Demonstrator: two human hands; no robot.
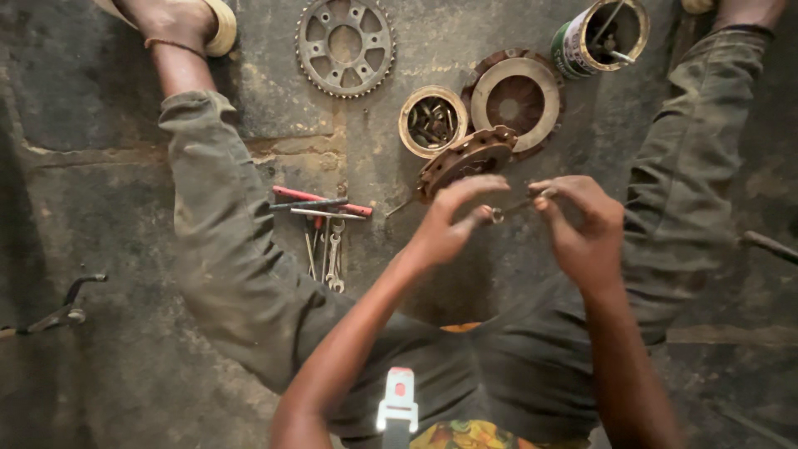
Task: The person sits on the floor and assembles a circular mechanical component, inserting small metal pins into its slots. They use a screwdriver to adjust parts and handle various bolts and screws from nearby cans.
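Sitting over the stained concrete floor [108,191], I have my legs in dusty olive trousers [224,249] spread out to either side. Ahead of me, toward the far edge of the floor, lies a large toothed sprocket [345,46], flat on the concrete. Right of it rests a round clutch plate [517,100] with a rusty rim, and a second toothed clutch part [465,158] leans tilted against its near side. A small round tin [432,120] of bolts stands just beside those, and an open can [600,35] holding tools lies near the far right corner. Left of my hands, a red-handled tool [324,201] and some spanners [334,258] lie together on the floor.

My left hand [449,224] has thumb and forefinger pinched together on one end of a small thin metal pin [517,205]. My right hand [586,229] pinches its other end, the other fingers [573,185] curled loosely above. The pin hangs between both hands, above the floor, just near the tilted clutch part.
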